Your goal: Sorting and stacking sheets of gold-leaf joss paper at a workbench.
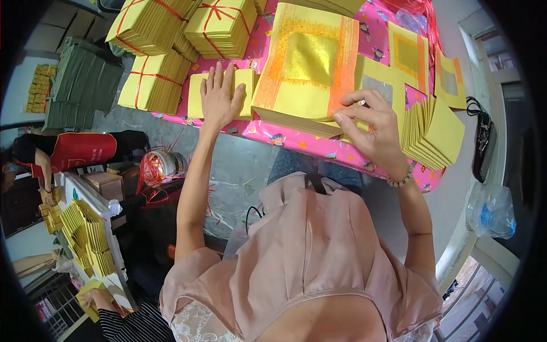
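A thick stack of yellow joss paper lies in front of me, its top sheet bearing a gold foil square and orange bands. My right hand pinches that stack's near right corner between thumb and forefinger; a bead bracelet circles its wrist. Fingers spread, my left hand lies flat on a smaller plain yellow paper bundle to the left. Beside my right hand are a fanned pile of folded yellow paper and a sheet with a silver square.
A pink patterned cloth covers the table. Yellow bundles tied with red ribbon stand at the far left. Two other people work at a white table on the left. A tub with red strips stands on the floor.
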Tool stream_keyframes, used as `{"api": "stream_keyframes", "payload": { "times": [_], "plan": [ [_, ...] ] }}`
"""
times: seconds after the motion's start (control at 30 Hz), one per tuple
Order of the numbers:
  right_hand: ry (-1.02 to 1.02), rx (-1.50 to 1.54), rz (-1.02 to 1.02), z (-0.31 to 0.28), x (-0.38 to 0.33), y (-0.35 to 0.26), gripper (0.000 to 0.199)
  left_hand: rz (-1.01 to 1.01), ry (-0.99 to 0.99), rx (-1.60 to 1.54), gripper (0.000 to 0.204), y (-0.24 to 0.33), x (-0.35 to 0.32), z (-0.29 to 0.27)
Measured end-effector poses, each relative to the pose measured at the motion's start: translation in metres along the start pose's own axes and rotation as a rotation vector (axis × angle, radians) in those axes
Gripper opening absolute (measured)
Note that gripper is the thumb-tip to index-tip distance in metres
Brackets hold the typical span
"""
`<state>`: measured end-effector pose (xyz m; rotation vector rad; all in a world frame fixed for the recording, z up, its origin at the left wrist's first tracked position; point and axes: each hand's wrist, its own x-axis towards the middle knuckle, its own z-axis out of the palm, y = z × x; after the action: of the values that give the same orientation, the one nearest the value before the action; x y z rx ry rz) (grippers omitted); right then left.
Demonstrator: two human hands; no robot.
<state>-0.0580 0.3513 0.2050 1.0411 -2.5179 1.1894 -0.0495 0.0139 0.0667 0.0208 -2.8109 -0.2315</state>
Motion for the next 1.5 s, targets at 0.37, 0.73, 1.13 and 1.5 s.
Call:
{"api": "stream_keyframes", "payload": {
  "times": [0.37, 0.73, 1.13, 1.5],
  "plan": [
    [0.031, 0.073, 0.044, 0.001, 0.000, 0.002, 0.013, 0.022, -0.022, -0.086, 0.054, 0.008, 0.011, -0.021],
    [0.045, 0.049, 0.012, 0.002, -0.002, 0.004, 0.011, 0.070, 0.015, -0.407, 0.038, 0.039, 0.028, -0.076],
    [-0.031, 0.059, 0.053, -0.003, -0.001, 0.004, 0.015, 0.591, -0.174, -0.479, 0.054, 0.143, 0.032, -0.127],
    [-0.295, 0.167, 0.012, -0.030, 0.005, 0.020, 0.029, 0.550, -0.249, -0.526, 0.040, 0.139, 0.036, -0.125]
  ]
}}
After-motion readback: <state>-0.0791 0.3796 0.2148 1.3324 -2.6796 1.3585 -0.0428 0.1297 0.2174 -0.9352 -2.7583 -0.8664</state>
